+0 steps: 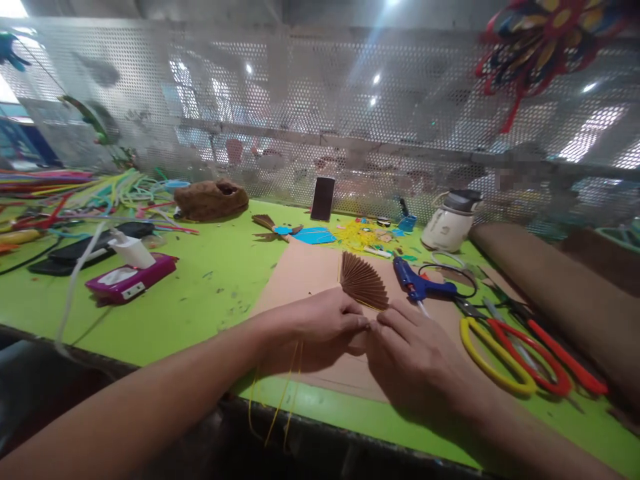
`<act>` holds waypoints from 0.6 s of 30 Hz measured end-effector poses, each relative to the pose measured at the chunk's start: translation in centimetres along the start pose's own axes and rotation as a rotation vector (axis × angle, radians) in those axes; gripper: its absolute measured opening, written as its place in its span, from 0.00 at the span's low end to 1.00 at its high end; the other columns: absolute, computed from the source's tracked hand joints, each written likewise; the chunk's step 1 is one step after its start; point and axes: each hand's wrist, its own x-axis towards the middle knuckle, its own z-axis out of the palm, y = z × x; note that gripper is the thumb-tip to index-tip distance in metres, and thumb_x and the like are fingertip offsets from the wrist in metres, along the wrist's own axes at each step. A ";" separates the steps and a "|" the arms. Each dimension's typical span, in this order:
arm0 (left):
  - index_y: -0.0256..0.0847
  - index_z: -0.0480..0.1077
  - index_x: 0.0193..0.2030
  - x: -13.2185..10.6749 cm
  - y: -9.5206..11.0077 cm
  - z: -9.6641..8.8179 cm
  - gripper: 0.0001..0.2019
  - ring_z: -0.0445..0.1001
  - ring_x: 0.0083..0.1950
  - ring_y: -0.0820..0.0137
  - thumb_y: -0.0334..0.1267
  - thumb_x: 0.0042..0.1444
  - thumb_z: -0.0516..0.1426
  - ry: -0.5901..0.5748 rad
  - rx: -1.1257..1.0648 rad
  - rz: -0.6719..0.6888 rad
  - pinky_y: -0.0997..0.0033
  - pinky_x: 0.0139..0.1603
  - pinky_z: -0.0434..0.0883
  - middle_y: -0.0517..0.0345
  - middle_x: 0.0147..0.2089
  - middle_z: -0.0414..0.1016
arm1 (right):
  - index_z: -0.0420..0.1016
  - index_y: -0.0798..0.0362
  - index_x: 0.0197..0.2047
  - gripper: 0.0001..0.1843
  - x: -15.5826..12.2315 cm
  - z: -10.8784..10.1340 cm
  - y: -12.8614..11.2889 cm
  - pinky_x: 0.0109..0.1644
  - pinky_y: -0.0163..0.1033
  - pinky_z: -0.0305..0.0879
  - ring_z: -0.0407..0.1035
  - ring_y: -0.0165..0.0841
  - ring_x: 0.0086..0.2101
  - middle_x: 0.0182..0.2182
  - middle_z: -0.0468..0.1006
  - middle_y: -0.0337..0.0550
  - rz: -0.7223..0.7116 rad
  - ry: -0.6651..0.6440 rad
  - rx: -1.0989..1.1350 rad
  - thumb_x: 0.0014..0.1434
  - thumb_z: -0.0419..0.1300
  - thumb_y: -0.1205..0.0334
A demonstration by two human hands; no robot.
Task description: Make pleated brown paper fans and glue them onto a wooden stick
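Observation:
A brown pleated paper fan lies spread on a sheet of tan cardboard, with thin yellow lines along its edges. Just below it, my left hand is closed in a pinch. Yellow thread trails from under that hand over the table's front edge. My right hand is closed too, its fingertips meeting the left ones by the fan's lower right side. What lies between the right fingertips is too small to make out. A blue glue gun rests to the right of the fan.
Yellow-handled scissors and red-handled scissors lie at right, beside a brown roll. Behind are a phone, yellow scraps and a white kettle-like container. A purple power strip with a white cord sits left.

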 end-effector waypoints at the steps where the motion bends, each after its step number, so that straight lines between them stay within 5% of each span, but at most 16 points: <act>1: 0.37 0.65 0.22 0.0 0.0 -0.1 0.17 0.68 0.30 0.72 0.42 0.59 0.49 -0.034 -0.026 0.017 0.73 0.36 0.65 0.58 0.26 0.70 | 0.70 0.54 0.29 0.08 -0.1 -0.2 0.1 0.36 0.46 0.60 0.60 0.37 0.32 0.28 0.68 0.47 0.045 0.017 0.081 0.56 0.52 0.72; 7: 0.37 0.69 0.31 -0.5 0.5 -0.2 0.16 0.70 0.30 0.73 0.40 0.63 0.45 0.017 0.177 0.092 0.74 0.35 0.64 0.57 0.29 0.74 | 0.71 0.51 0.45 0.11 -0.2 -1.9 1.7 0.40 0.42 0.65 0.67 0.37 0.37 0.38 0.74 0.46 0.435 0.083 0.531 0.58 0.57 0.64; 11: 0.39 0.69 0.31 -1.4 1.6 0.3 0.10 0.68 0.34 0.72 0.39 0.59 0.50 0.122 0.418 0.153 0.75 0.33 0.61 0.58 0.31 0.73 | 0.75 0.51 0.36 0.08 -0.2 -1.9 2.0 0.36 0.37 0.65 0.69 0.33 0.33 0.31 0.77 0.42 0.571 -0.063 0.781 0.60 0.56 0.61; 18: 0.40 0.66 0.30 -1.9 2.2 1.4 0.09 0.64 0.31 0.74 0.34 0.60 0.48 0.185 0.535 0.201 0.74 0.34 0.59 0.62 0.29 0.70 | 0.76 0.54 0.29 0.06 -0.2 -1.7 2.3 0.32 0.34 0.62 0.67 0.30 0.28 0.26 0.75 0.40 0.580 0.021 0.835 0.56 0.59 0.64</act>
